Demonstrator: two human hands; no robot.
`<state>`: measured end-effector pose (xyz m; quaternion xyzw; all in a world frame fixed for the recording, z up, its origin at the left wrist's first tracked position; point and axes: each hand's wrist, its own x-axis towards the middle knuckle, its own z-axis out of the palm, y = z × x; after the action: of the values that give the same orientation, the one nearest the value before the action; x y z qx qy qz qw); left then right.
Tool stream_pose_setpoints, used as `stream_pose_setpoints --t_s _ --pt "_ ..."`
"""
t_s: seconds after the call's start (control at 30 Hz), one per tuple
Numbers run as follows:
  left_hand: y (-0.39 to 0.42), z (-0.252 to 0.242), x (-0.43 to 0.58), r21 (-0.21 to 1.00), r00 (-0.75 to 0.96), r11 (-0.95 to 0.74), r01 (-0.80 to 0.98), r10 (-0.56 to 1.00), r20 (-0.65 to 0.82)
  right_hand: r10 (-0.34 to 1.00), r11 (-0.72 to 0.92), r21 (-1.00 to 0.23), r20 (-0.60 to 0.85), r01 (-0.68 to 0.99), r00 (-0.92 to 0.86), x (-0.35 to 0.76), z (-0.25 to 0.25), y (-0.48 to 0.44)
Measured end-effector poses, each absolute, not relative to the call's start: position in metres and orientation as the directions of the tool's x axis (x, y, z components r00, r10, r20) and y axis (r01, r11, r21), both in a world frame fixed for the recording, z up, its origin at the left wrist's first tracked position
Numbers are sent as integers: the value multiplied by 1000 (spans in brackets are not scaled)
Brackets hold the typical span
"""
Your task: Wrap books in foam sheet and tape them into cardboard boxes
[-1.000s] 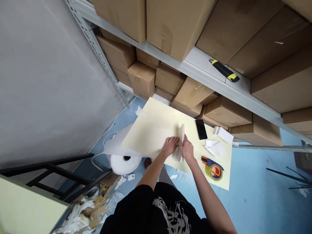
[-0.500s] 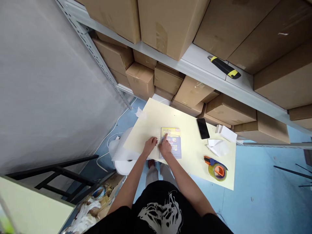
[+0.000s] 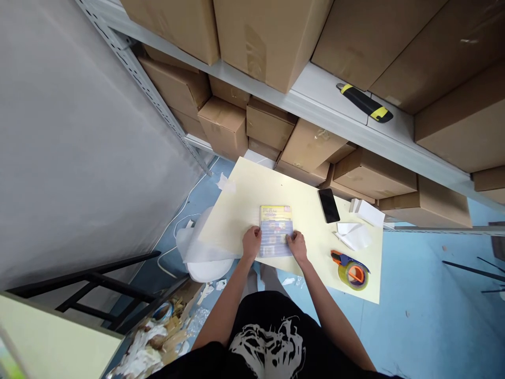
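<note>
A flat yellow-and-blue printed item (image 3: 275, 231), like a book or thin box, lies on the table at its front edge. Thin translucent white wrap (image 3: 215, 247) spreads to its left and hangs off the table. My left hand (image 3: 251, 242) is closed at the item's left edge, thumb and fingers pressed together. At the opposite edge, my right hand (image 3: 297, 246) pinches the item's right side. Whether a layer of wrap lies between my fingers and the item is too fine to make out.
The cream table (image 3: 307, 210) also bears a black phone (image 3: 329, 206), folded white paper (image 3: 353, 236), a white box (image 3: 370, 213) and a tape dispenser (image 3: 353, 272). Behind stand shelves of cardboard boxes (image 3: 223, 123), with a utility knife (image 3: 366, 103) on one shelf. Scraps (image 3: 148, 342) lie lower left.
My right hand has moved from pointing on top of the printed item to its right edge. My left hand has come right and closer, onto its left edge.
</note>
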<state>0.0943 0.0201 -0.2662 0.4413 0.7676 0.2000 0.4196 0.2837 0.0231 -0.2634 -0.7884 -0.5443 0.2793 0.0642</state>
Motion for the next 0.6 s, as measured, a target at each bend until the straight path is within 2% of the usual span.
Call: stream_pose_setpoints --t_s 0.23,0.6 --pt "23 -264 110 651 -246 526 548 845 -476 865 -469 -395 -386 790 321 280 -272 28" --pt "39 -275 121 736 -145 434 520 894 -425 881 -450 -391 -342 803 327 294 -265 48"
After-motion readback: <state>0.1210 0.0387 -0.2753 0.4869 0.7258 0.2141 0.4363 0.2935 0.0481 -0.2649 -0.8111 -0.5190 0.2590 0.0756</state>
